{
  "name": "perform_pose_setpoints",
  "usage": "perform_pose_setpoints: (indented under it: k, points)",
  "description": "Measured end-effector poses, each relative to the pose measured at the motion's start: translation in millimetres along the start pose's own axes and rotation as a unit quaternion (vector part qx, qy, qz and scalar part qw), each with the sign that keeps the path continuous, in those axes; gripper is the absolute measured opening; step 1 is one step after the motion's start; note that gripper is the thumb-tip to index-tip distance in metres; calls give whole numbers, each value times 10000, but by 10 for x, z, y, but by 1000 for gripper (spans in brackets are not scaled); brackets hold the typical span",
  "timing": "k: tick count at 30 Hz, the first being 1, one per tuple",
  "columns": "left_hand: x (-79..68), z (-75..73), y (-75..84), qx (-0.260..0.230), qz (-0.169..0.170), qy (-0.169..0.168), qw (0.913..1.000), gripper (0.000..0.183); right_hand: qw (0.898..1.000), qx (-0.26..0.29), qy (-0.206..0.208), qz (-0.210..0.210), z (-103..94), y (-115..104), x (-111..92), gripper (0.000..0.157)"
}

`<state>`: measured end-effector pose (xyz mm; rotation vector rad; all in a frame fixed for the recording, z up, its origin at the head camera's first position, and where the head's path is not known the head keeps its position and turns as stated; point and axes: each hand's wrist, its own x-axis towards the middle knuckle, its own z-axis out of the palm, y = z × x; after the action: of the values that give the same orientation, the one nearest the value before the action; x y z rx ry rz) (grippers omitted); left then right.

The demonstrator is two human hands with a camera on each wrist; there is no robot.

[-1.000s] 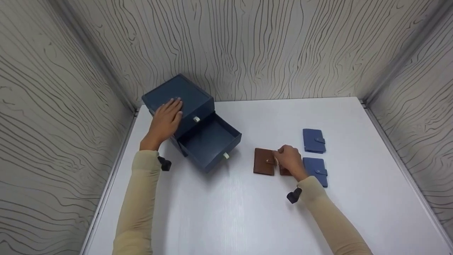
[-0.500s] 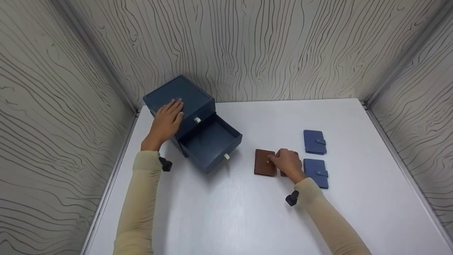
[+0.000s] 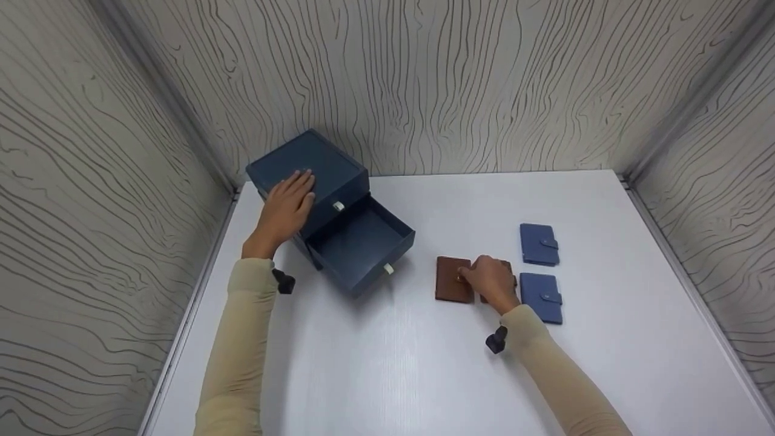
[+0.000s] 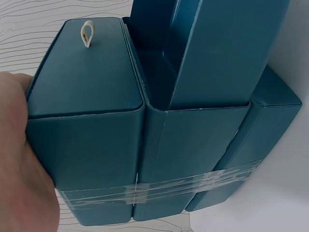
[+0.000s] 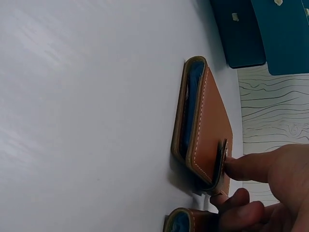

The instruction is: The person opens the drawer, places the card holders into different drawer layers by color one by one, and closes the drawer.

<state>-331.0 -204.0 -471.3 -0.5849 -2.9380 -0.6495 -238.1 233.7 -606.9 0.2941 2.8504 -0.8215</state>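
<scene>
My left hand [image 3: 283, 209] lies with straight fingers on top of a dark blue drawer cabinet [image 3: 318, 157], seen from the side in the left wrist view. Its middle drawer [image 3: 374, 271] is pulled out, and nothing shows inside. To the right, my right hand [image 3: 491, 280] pinches the strap edge of a brown wallet [image 3: 448, 281] lying on the table. In the right wrist view the thumb [image 5: 241, 166] is on the strap [image 5: 221, 164], with the fingers curled at the wallet's edge. A second brown wallet [image 5: 199, 216] lies partly hidden under that hand.
Two blue wallets [image 3: 537, 244] with snap straps lie right of my right hand, one behind the other; the nearer blue wallet [image 3: 539, 295] is beside my wrist. Wood-grain panels [image 3: 448, 85] enclose the white table [image 3: 387, 363]. Clear tape [image 4: 193, 182] wraps the cabinet.
My right hand has shifted left from between the two brown wallets onto the left wallet's strap, uncovering more of the other one. My left hand stays on the cabinet.
</scene>
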Motion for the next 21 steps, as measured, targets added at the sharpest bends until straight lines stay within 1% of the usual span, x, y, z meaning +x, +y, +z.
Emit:
perform_pose_setpoints:
  k: [4, 8, 14, 16, 21]
  points:
    - [-4, 7, 5, -3, -27, 25, 10000, 55, 9999, 111, 71, 11, -1, -6, -3, 33]
    - [-5, 6, 10, 2, 2, 52, 10000, 55, 9994, 326, 142, -31, 13, -6, -9, 35]
    - [-4, 4, 8, 60, 41, 62, 10000, 55, 9963, 825, 232, -108, 29, -49, -3, 27]
    - [-4, 5, 5, 82, 36, 49, 9999, 56, 9948, 992, 214, -128, 31, -60, 1, 24]
    - [-2, 13, -3, 82, 28, 49, 10000, 56, 9931, 1165, 112, -90, 20, -71, 7, 24]
